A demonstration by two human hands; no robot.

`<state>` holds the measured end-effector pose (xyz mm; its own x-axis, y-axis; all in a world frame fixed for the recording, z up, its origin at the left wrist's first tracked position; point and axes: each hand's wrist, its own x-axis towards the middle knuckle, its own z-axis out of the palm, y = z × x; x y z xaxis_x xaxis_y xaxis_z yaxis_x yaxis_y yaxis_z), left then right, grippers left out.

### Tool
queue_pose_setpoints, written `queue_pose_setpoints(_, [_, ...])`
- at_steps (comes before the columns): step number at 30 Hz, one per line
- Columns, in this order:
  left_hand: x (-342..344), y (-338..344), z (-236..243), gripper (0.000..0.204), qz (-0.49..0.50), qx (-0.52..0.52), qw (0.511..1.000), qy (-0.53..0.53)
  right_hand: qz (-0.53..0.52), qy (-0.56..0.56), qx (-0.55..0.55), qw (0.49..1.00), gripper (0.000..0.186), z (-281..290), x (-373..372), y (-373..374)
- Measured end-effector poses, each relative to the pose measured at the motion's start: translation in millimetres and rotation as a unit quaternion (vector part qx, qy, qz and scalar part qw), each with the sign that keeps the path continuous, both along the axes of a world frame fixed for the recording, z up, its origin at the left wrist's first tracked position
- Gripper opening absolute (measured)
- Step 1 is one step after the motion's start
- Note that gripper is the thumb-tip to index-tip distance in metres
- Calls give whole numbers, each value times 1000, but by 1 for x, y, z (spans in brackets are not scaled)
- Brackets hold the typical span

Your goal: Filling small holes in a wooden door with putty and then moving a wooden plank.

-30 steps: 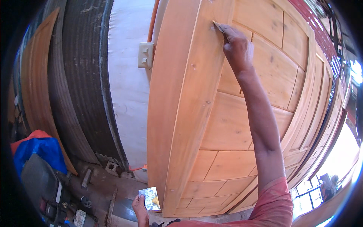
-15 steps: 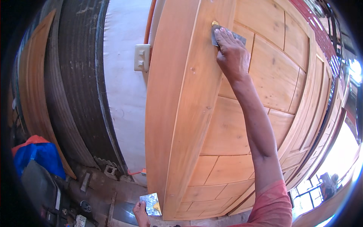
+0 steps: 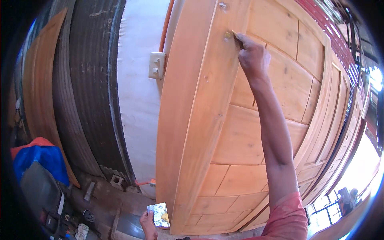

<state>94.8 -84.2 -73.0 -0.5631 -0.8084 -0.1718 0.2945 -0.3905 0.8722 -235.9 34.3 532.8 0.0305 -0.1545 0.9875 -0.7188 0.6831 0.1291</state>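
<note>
My right hand [image 3: 253,57] is raised to the upper part of a pale wooden door [image 3: 240,140], beside a small yellowish putty patch [image 3: 228,35]. Its fingers are closed on a flat metal scraper, now turned nearly edge-on and mostly hidden by the hand. A higher pale spot [image 3: 222,5] marks the same wide board. Down at the lower edge, my left hand [image 3: 149,225] pinches a square metal plate [image 3: 157,212] by its left side. A dab of yellow putty [image 3: 165,217] sits near the plate's right edge.
Left of the door are a white wall panel [image 3: 138,100] with a switch box [image 3: 157,65], dark corrugated sheets [image 3: 94,80] and a leaning wooden panel [image 3: 40,92]. A blue cover [image 3: 42,162] and a hollow block [image 3: 117,182] are lower left. More panelled doors [image 3: 334,104] stand at right.
My right hand has shifted slightly right and down off the putty patch, and its scraper has turned from flat to nearly edge-on. The patch is now uncovered. My left hand stays nearly still.
</note>
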Motion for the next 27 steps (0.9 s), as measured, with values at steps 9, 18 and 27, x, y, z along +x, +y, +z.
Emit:
queue_pose_setpoints(9, [1, -1, 19, 22, 13, -38, 999, -35, 110, -173, -17, 979, 29, -61, 39, 36])
queue_pose_setpoints(18, [-5, -7, 113, 30, 6, -86, 994, 70, 373, -421, 167, 810, 35, -300, 125, 68])
queue_pose_setpoints(27, [-34, -6, 173, 29, 11, -174, 982, 75, 362, -538, 170, 742, 35, -387, 154, 78])
